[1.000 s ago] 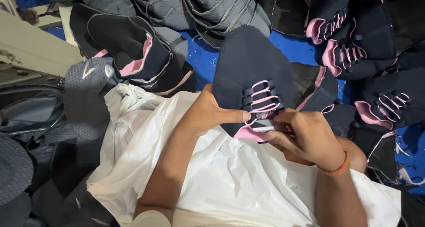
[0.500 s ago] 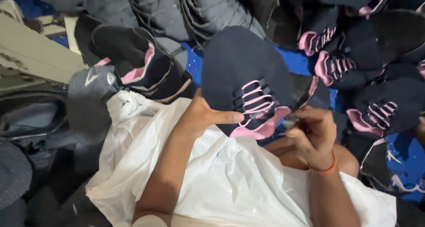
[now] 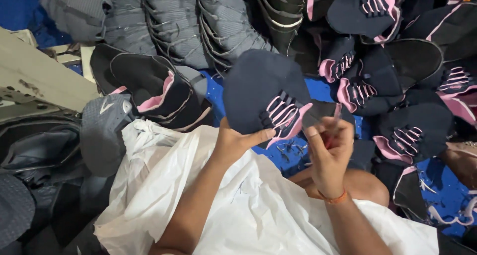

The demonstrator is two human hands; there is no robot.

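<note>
Raised shoe upper (image 3: 258, 93), surrounding piled uppers (image 3: 392, 81)

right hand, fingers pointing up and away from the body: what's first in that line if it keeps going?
Likely the dark flap beside the pink tongue of the held shoe upper; the right hand fingertips sit just under it. Beyond lie pink-laced uppers. Depth is unclear.

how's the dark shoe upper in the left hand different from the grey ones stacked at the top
The dark navy shoe upper with pink lacing is held up in the left hand, while the grey striped shoe uppers lie nested in rows, untouched. The held upper has a pink lining and pink laces; the grey ones show no pink. Both are unfinished uppers without soles.
</note>
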